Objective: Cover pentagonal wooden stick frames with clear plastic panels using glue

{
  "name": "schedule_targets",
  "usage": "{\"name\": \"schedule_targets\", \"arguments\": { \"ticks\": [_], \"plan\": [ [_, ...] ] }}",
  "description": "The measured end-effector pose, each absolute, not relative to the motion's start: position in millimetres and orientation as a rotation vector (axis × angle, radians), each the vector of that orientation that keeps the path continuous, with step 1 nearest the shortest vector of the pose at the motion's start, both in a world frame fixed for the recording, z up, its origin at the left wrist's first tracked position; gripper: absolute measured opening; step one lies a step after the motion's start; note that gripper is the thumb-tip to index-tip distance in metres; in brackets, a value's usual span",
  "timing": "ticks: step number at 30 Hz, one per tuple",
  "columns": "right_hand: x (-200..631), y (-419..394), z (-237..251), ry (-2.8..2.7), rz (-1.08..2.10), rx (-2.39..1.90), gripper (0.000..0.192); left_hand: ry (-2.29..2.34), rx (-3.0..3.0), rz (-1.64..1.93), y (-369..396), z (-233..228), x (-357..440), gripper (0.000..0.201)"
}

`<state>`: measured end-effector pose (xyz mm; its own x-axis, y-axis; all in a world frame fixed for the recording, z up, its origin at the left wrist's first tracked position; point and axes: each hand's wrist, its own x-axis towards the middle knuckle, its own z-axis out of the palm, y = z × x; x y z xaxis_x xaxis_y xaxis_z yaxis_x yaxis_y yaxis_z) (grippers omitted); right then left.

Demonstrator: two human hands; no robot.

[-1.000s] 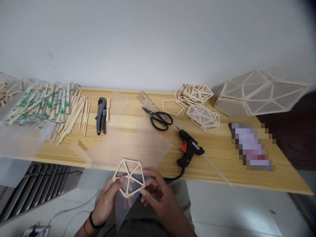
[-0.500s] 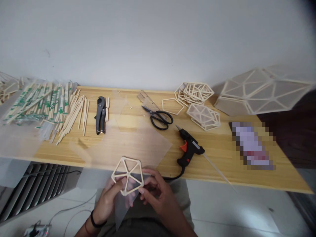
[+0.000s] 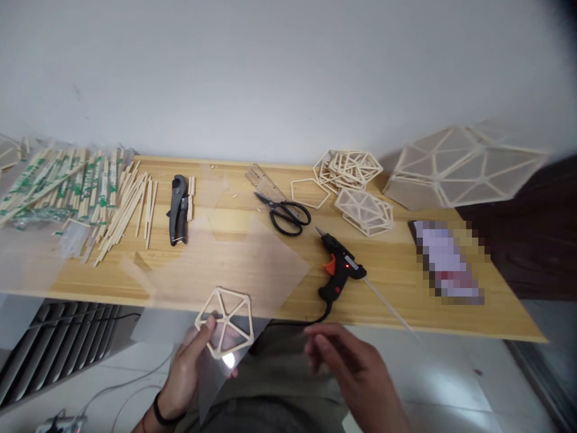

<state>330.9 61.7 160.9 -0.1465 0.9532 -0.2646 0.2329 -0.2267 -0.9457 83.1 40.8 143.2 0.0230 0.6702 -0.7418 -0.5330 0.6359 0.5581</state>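
Observation:
My left hand [image 3: 192, 364] holds a pentagon frame of wooden sticks [image 3: 225, 322] with a translucent plastic sheet [image 3: 211, 376] stuck behind it, in front of the table's near edge. My right hand [image 3: 347, 358] hovers to the right of the frame, free of it, fingers loosely curled and holding nothing. It is below a black and orange glue gun [image 3: 339, 272] that lies on the wooden table [image 3: 406, 270], its cord running off the near edge.
On the table lie black scissors [image 3: 286, 215], a ruler [image 3: 261, 180], a black cutter [image 3: 178, 209], a pile of chopsticks [image 3: 81, 192], translucent sheets [image 3: 234, 264], stacked pentagon frames [image 3: 356, 186] and a large panelled shell [image 3: 460, 165] at the right. A wall stands behind.
My right hand has let go of the pentagon frame and moved right, toward the glue gun. My left hand still holds the frame, shifted slightly left.

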Motion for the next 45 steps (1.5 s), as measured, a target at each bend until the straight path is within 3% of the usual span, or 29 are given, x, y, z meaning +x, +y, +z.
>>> {"name": "schedule_targets", "arguments": {
  "ticks": [4,8,13,17,22,30,38,45],
  "plan": [
    [374,77,177,-1.332,1.047,-1.627,0.035,1.419,0.199,0.966,41,144,77,0.047],
    [391,92,186,-1.371,0.881,-1.662,0.028,1.591,0.332,1.031,43,140,71,0.042],
    [369,121,193,-1.672,0.811,-1.600,0.020,1.436,0.286,1.030,44,145,76,0.043],
    [340,171,192,-1.968,0.535,-1.446,0.017,1.343,0.188,1.060,44,149,81,0.044],
    [316,240,172,-2.050,0.279,-1.483,0.025,1.263,0.102,1.088,41,147,81,0.040],
    [308,275,146,-2.072,0.320,-1.531,0.035,1.047,0.330,1.009,30,146,71,0.045],
    [297,261,177,-2.001,0.404,-1.540,0.041,0.972,0.403,0.987,30,140,75,0.051],
    [268,183,186,-1.738,1.226,-1.288,0.037,0.867,0.284,0.938,31,136,77,0.046]
  ]
}}
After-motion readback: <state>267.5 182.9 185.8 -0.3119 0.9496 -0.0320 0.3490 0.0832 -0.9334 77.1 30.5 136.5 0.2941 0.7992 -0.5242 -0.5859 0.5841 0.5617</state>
